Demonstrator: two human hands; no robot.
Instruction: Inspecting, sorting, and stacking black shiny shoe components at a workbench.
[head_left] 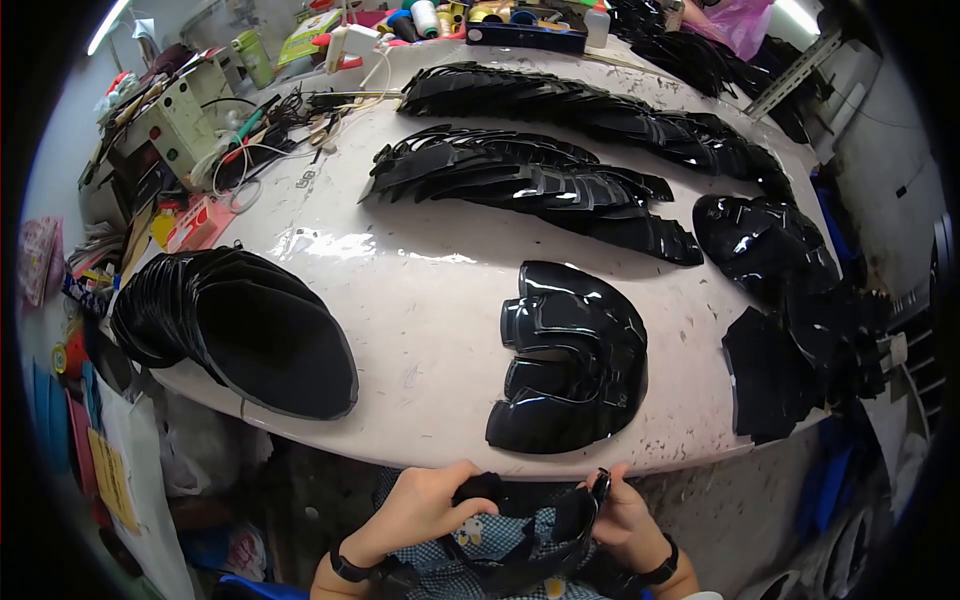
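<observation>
Below the table's near edge, over my lap, I hold a black glossy shoe-upper piece (573, 520). My left hand (428, 508) is closed round a dark end (478, 488) of it, thumb on the near side. The other end is pinched in my right hand (628, 520), where a shiny edge stands up between the fingers. Its middle blends with the dark parts of my checked apron (480, 540), so its full outline is hard to make out. On the table just ahead lies a stack of U-shaped glossy black shoe uppers (615, 350).
A fanned stack of dark oval pieces (280, 340) lies at the left. Two long rows of overlapping black pieces (540, 185) cross the far table (420, 330). More glossy pieces (765, 245) pile at the right. Tools, a beige box-shaped machine (175, 125) and thread spools (424, 18) crowd the back.
</observation>
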